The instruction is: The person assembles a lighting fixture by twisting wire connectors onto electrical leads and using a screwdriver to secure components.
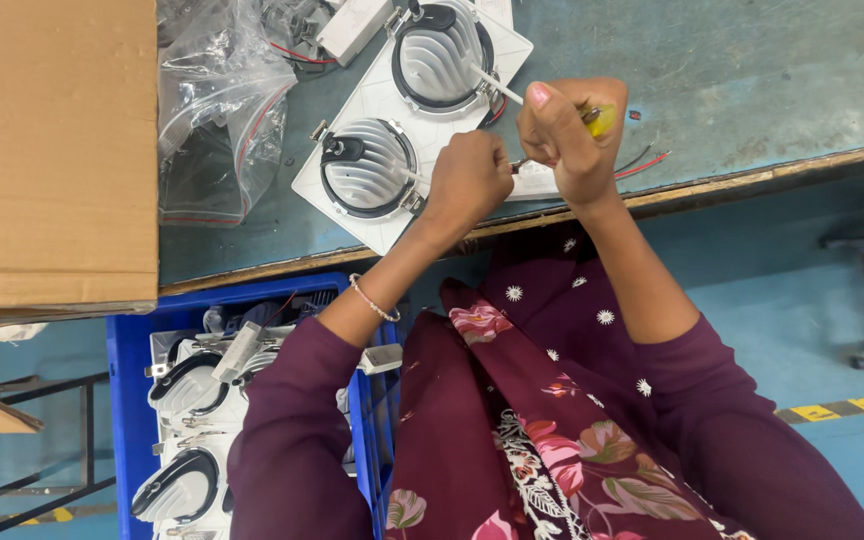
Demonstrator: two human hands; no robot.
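A white twin downlight fixture [384, 88] with two round ribbed metal housings lies on the blue-grey workbench [752, 70]. My left hand [467, 180] is closed over the fixture's near edge, pinching a thin white wire that runs to the nearer housing. My right hand [570, 130] grips a screwdriver with a yellow handle [602, 120], its tip pointing toward my left hand. A second white wire leads from the far housing toward my right thumb. Red and black wires [644, 162] lie beside my right wrist.
A large cardboard box [52, 150] fills the bench's left. Clear plastic bags [217, 110] lie beside the fixture. A white driver box [352, 28] sits at the top. Below the bench, a blue crate [130, 380] holds several more fixtures.
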